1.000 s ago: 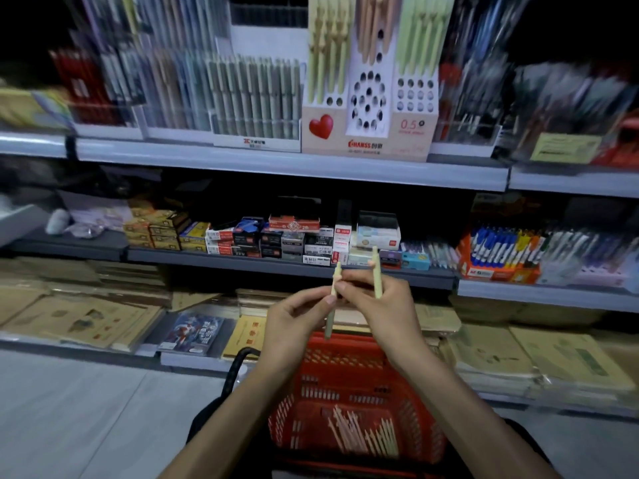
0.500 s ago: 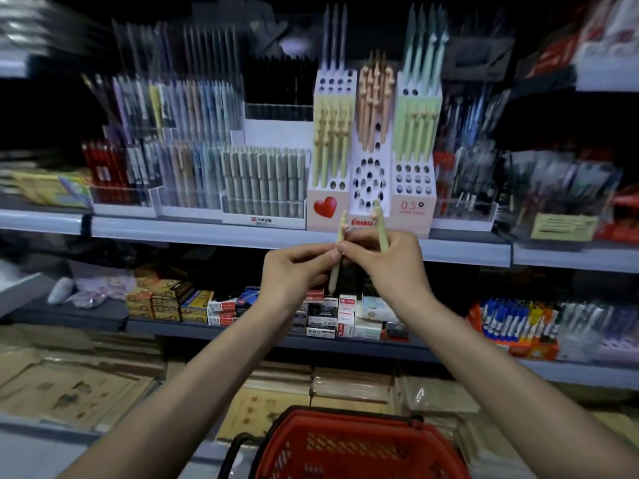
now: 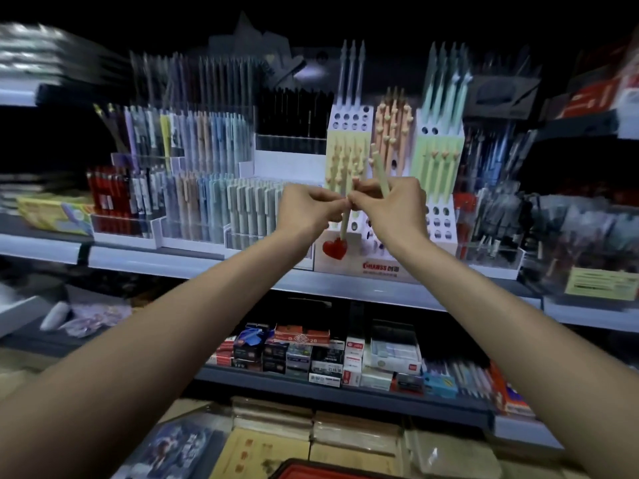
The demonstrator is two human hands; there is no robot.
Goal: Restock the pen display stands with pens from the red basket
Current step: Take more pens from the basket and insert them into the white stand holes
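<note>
Both hands are raised in front of the white stepped pen display stand [image 3: 377,262] with a red heart on its front. My left hand [image 3: 306,209] and my right hand [image 3: 392,205] meet at the fingertips and pinch one pale yellow pen [image 3: 344,223] that hangs downward before the stand's lower holes. My right hand also grips a second pale green pen [image 3: 379,169] that points up past the knuckles. The stand holds yellow, orange and green pens in its upper rows. Only the rim of the red basket [image 3: 332,471] shows at the bottom edge.
Clear trays of pastel pens [image 3: 193,188] fill the shelf to the left of the stand, and darker pen trays [image 3: 498,216] sit to its right. Small boxes [image 3: 311,354] line the shelf below. Paper packs [image 3: 276,433] lie lower down.
Both hands rose with the two pens from above the basket to the front of the display stand. The view tilted upward, so the basket has nearly left the frame.
</note>
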